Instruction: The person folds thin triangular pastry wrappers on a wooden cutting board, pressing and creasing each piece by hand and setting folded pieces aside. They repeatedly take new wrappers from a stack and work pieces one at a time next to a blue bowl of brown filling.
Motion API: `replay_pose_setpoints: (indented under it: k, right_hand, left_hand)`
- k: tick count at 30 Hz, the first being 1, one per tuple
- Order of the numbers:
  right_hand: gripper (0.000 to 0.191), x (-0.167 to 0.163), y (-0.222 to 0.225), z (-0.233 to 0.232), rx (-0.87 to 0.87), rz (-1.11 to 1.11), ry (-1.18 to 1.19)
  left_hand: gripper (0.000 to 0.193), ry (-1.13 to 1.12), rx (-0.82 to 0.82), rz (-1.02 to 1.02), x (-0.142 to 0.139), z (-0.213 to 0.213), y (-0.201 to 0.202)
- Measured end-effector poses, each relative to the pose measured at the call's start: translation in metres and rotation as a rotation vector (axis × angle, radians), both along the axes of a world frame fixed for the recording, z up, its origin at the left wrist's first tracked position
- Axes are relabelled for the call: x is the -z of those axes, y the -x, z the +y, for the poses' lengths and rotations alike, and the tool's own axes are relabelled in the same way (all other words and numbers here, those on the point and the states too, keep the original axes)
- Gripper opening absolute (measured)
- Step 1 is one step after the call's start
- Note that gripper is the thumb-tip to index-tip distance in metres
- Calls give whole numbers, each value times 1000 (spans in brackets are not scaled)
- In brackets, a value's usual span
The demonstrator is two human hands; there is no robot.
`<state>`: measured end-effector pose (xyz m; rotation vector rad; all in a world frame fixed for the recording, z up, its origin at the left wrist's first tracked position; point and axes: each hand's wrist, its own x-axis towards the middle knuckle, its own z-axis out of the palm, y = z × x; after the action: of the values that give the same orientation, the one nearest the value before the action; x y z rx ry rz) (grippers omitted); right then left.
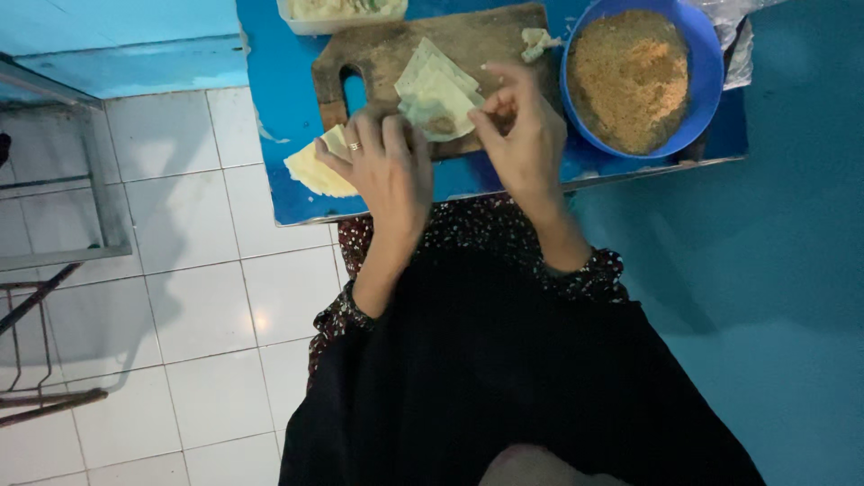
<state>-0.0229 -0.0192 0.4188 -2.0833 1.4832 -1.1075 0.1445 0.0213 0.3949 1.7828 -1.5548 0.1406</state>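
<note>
A pale, thin wrapper (438,94) with a dab of brown filling lies on a wooden cutting board (387,49). My left hand (382,166), with a ring on one finger, pinches the wrapper's near left edge. My right hand (517,126) grips its right edge with the fingertips. A stack of pale yellow wrappers (317,168) lies on the blue table (279,108) just left of my left hand, partly hidden by it.
A blue bowl (711,72) of brown crumbly filling stands right of the board. A white container (342,13) sits at the far edge, and a scrap of dough (537,40) is on the board. Metal frames (54,180) stand on the white tiled floor at left.
</note>
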Motion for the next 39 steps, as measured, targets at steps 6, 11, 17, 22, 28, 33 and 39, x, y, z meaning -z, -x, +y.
replay_pose_setpoints:
  k: [6,11,17,22,28,33,39]
  right_hand:
    - [41,-3,-16,-4,-140,-356,-119]
    - [37,-3,-34,4,-138,-231,-19]
    - [27,-14,-50,5,-186,181,302]
    - [25,-21,-46,-3,-268,316,307]
    - [23,-24,-29,-9,-349,452,341]
    - [39,-27,-18,-28,-470,387,307]
    - [24,-1,-27,-47,-333,406,247]
  left_hand:
    - [15,62,191,91,-6,-1,-3]
    - [25,49,211,24,-6,-2,-16]
    - [23,54,277,-46,-9,-5,-42]
    - [22,85,358,-125,-14,-7,-59]
    - [21,81,492,-283,-19,-8,-77]
    - [20,50,556,-378,-13,-27,-83]
    - [18,-73,498,-121,-1,-44,-81]
